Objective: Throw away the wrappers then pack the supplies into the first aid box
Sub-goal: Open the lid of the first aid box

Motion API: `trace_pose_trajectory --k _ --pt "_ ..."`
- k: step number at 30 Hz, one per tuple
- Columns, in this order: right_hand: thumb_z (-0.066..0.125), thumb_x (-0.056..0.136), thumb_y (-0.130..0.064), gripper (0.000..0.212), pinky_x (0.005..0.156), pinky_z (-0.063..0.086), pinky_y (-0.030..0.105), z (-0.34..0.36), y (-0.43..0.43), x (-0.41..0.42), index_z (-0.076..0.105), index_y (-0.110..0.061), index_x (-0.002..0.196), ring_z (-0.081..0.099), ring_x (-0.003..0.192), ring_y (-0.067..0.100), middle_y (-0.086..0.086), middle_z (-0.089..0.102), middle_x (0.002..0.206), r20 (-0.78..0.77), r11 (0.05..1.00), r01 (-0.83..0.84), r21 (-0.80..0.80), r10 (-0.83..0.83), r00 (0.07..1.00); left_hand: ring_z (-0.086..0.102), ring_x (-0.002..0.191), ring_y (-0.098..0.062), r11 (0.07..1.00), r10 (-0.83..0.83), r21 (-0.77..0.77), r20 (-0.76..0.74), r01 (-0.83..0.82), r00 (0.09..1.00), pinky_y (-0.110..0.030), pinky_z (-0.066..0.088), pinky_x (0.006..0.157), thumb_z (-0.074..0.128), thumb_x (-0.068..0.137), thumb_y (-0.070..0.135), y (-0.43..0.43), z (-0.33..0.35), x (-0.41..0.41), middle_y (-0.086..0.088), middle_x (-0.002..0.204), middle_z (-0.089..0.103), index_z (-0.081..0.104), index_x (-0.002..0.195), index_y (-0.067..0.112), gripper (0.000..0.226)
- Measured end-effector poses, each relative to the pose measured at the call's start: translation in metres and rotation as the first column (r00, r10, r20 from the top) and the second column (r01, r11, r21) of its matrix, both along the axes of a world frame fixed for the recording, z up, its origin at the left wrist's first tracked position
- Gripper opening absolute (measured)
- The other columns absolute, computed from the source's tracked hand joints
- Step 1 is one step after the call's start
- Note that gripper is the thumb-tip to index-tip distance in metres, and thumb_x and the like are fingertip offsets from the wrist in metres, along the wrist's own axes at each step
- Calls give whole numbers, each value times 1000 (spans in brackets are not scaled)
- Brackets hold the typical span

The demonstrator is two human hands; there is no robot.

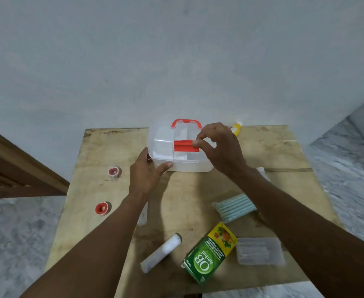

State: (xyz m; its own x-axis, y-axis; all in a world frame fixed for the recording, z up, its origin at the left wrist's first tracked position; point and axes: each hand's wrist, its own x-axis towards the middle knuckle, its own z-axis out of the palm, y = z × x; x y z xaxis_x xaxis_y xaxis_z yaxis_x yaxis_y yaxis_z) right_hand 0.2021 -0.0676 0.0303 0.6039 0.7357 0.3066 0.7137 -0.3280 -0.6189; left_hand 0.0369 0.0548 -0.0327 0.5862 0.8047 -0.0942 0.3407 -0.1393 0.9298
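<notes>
The first aid box [166, 145], lid down, is set at far centre of the table [112, 147]. Its L front corner is gripped by the L hand [145, 175]; the red latch [183, 146] on the lid is pinched by the R hand [221, 147], fingers curled. Contents can't be made out. Two tape rolls [114, 172] are set near the L edge; white tube [161, 252], green carton [209, 254] and swab pack [234, 207] are spread across the near half, w/ bare wood between.

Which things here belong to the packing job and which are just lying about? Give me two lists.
Job: first aid box, left hand holding its corner, right hand pinching its red latch; far tape roll; near tape roll; white roll; green carton; swab pack; clear case; yellow bottle.
Lying about: table underneath; wooden frame; floor.
</notes>
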Motion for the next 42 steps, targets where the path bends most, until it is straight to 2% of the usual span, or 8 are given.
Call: trace_pose_trajectory --k 5,8,10,19,25,33,38,42 --pt "66 86 -22 11 62 46 30 12 -9 2 61 -15 78 59 53 7 0 69 74 -91 1000 9 9 -8 996 61 115 -13 993 -57 100 -65 63 996 -31 53 94 84 67 52 -1 7 1 6 135 60 30 149 30 101" --pt "66 85 -15 12 61 48 35 22 -8 4 60 -9 77 60 60 21 7 65 67 -86 998 -21 52 25 996 58 105 6 984 -101 142 -55 108 993 -12 47 85 85 70 44 2 13 6 21 118 62 48 133 29 75" --pt "68 84 -13 13 60 44 35 28 -6 4 60 -6 77 56 62 26 10 62 65 -62 998 -28 62 31 998 60 110 -8 985 -100 134 -91 112 991 -17 47 82 83 72 44 3 16 10 11 121 65 55 131 24 67" --pt "71 81 -10 9 72 56 29 49 9 20 74 -7 89 67 79 17 5 73 84 199 985 -71 156 39 979 32 145 -26 997 -66 16 -242 72 968 -35 33 115 81 78 33 8 19 18 -10 156 37 20 156 13 102" --pt "66 83 -10 13 80 54 41 57 50 48 72 -5 93 65 88 24 9 71 93 282 990 -24 142 -18 959 35 144 -28 999 -46 -4 -274 47 961 -36 35 113 82 78 32 8 23 23 -12 154 39 21 156 13 101" --pt "43 94 -13 27 71 36 22 55 92 79 68 -2 97 58 87 23 6 57 106 316 997 50 -59 -29 948 47 134 -30 999 -29 18 -301 36 953 -38 44 106 83 76 33 10 18 23 -11 147 50 28 155 14 98" --pt "55 88 -10 29 83 47 35 49 76 72 63 -8 116 57 95 30 11 59 115 405 1000 18 -1 -16 914 64 110 -36 996 -60 43 -344 80 937 -43 53 94 85 72 37 18 17 20 -9 138 60 33 153 19 99" --pt "60 87 -14 33 90 46 38 20 44 56 60 -4 118 58 100 35 19 59 112 329 981 179 80 -196 924 56 125 -28 997 -57 20 -342 68 938 -39 50 100 86 72 32 20 20 20 -7 142 56 33 154 18 98"
